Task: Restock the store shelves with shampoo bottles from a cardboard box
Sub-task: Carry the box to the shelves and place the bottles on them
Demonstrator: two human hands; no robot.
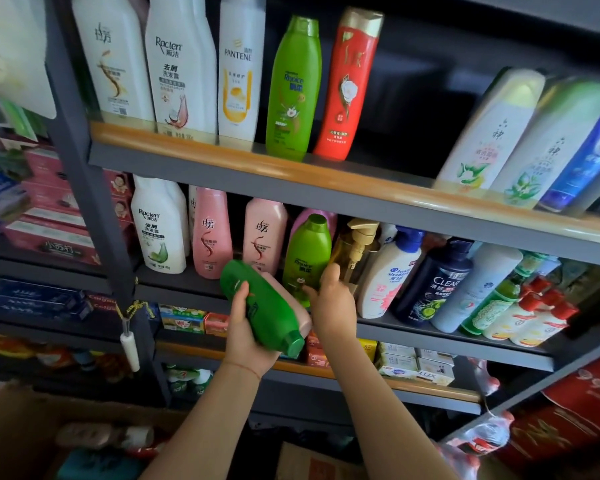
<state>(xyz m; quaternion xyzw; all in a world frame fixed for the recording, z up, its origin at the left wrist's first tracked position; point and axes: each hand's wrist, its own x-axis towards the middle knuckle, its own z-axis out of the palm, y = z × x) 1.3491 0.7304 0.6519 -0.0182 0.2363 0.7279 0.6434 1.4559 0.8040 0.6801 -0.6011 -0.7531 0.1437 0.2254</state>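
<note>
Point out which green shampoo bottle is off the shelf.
The dark green bottle gripped by the left hand, tilted cap-down; both lighter green Rejoice bottles stand upright on shelves.

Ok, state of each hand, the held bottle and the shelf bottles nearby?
left hand: grips the dark green bottle
dark green bottle: held tilted, cap down, off the shelf
right hand: on the light green bottle, grip unclear
light green bottle: upright on the middle shelf
pump bottle: upright, beside it
</note>
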